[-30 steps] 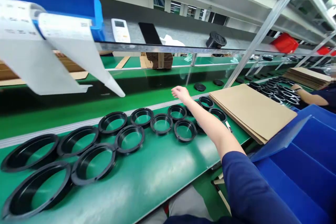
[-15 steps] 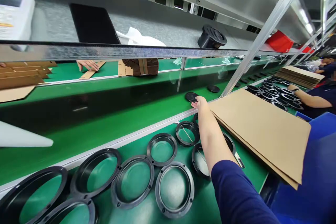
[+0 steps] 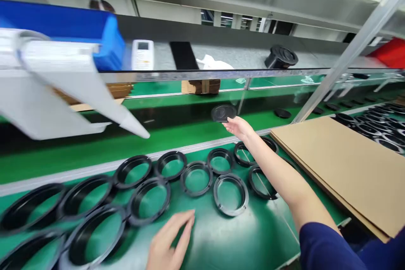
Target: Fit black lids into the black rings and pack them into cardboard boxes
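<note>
My right hand (image 3: 238, 127) reaches forward over the green conveyor belt (image 3: 177, 135), fingers closed on the edge of a black round disc (image 3: 223, 113). The disc is held tilted above the belt. At the bottom of the view is my left hand (image 3: 172, 240), holding nothing, with thumb and fingers stretched forward and a gap between them. It hovers over or rests on the green worktop (image 3: 221, 240); contact cannot be made out. Several black rings with flanged rims lie around it, the nearest being a ring (image 3: 148, 201) at its upper left and another ring (image 3: 230, 195) at its upper right.
A stack of cardboard sheets (image 3: 341, 168) lies on the right beside a slanted metal post (image 3: 348, 55). Overhead runs a shelf (image 3: 247, 61) with a black cylindrical part (image 3: 281, 57) and a blue bin (image 3: 110, 42). A white pointed fixture (image 3: 95, 93) juts in at left. Another disc (image 3: 282, 113) rides the belt.
My right hand has taken the disc off the belt and lifted it. My left hand has come into view at the bottom. The view has swung left.
</note>
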`<state>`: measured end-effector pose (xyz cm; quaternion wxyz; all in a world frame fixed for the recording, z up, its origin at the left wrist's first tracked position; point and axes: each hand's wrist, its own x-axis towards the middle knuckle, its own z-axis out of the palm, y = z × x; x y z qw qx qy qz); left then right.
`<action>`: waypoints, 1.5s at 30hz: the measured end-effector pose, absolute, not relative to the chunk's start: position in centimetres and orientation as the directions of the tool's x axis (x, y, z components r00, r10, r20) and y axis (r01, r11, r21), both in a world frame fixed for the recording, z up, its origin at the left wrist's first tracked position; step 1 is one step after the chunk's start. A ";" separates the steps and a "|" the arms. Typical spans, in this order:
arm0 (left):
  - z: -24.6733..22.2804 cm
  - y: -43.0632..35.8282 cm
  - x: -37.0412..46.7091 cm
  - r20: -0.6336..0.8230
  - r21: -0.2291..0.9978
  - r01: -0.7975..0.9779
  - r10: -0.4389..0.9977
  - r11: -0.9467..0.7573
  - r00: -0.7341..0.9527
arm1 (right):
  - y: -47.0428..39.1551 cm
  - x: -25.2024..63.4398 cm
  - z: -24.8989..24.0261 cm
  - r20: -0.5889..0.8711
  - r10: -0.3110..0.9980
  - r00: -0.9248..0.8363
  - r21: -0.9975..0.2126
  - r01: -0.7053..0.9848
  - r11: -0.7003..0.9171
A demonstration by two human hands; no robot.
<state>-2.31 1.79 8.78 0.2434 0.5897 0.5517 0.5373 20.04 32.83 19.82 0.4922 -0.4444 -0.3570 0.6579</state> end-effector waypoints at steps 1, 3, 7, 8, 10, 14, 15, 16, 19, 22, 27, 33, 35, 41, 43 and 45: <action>9.2 2.0 -2.2 0.298 0.921 0.320 0.932 -0.223 -0.207 | 30.1 18.8 20.2 -0.208 0.956 -0.205 -0.905 -0.330 -0.268; 10.4 2.7 -2.1 0.167 0.986 0.064 0.958 -0.156 -0.234 | 24.4 16.7 20.6 -0.171 0.916 -0.364 -0.889 -0.343 -0.302; 12.3 3.2 -2.8 0.199 0.867 -0.429 0.965 -0.255 -0.172 | 13.4 13.4 19.5 -0.167 0.775 -0.610 -0.802 -0.372 -0.466; 12.4 2.7 -3.1 0.220 0.834 -0.478 0.960 -0.277 -0.171 | 10.9 12.7 18.9 -0.166 0.733 -0.660 -0.776 -0.372 -0.510; 12.4 1.3 -3.6 0.207 0.808 -0.520 0.960 -0.276 -0.188 | 6.4 11.6 17.2 -0.162 0.662 -0.732 -0.728 -0.363 -0.581; 11.8 -2.2 -4.4 0.032 0.715 -0.685 0.986 -0.137 -0.164 | 0.4 10.5 13.4 -0.184 0.594 -0.783 -0.749 -0.279 -0.600; 11.6 -2.9 -4.6 -0.011 0.659 -0.745 0.989 -0.102 -0.145 | -0.4 10.6 12.6 -0.196 0.607 -0.770 -0.788 -0.245 -0.565; 11.5 -3.4 -4.7 -0.052 0.597 -0.799 0.991 -0.069 -0.125 | -0.8 10.9 11.9 -0.206 0.644 -0.737 -0.832 -0.215 -0.512; 11.4 -4.4 -4.7 -0.189 0.444 -0.893 0.982 0.076 -0.010 | -1.0 12.7 10.5 -0.111 0.890 -0.442 -0.966 -0.164 -0.201; 11.5 -4.9 -3.9 -0.282 0.383 -0.890 0.949 0.248 0.143 | -0.7 15.1 10.1 0.261 0.951 -0.163 -0.959 0.069 0.275; 11.5 -5.7 -1.4 -0.349 0.401 -0.866 0.924 0.298 0.157 | -1.1 16.8 9.7 0.524 0.748 -0.407 -0.654 0.371 0.660; 11.6 -5.7 -0.1 -0.394 0.430 -0.822 0.897 0.374 0.202 | -0.6 16.6 8.3 0.544 0.708 -0.451 -0.584 0.402 0.705; 11.6 -5.6 0.0 -0.409 0.423 -0.819 0.889 0.387 0.208 | -0.4 16.7 8.1 0.515 0.733 -0.445 -0.644 0.363 0.673; 11.3 -4.9 0.3 -0.432 0.397 -0.833 0.879 0.385 0.200 | -0.3 17.4 8.6 0.460 0.808 -0.369 -0.814 0.189 0.549; 11.2 -4.6 0.5 -0.450 0.382 -0.835 0.869 0.395 0.205 | -0.3 17.7 8.7 0.443 0.825 -0.349 -0.832 0.183 0.524; 11.2 -4.4 0.6 -0.451 0.372 -0.837 0.866 0.401 0.215 | -0.3 18.0 8.7 0.425 0.839 -0.339 -0.840 0.198 0.505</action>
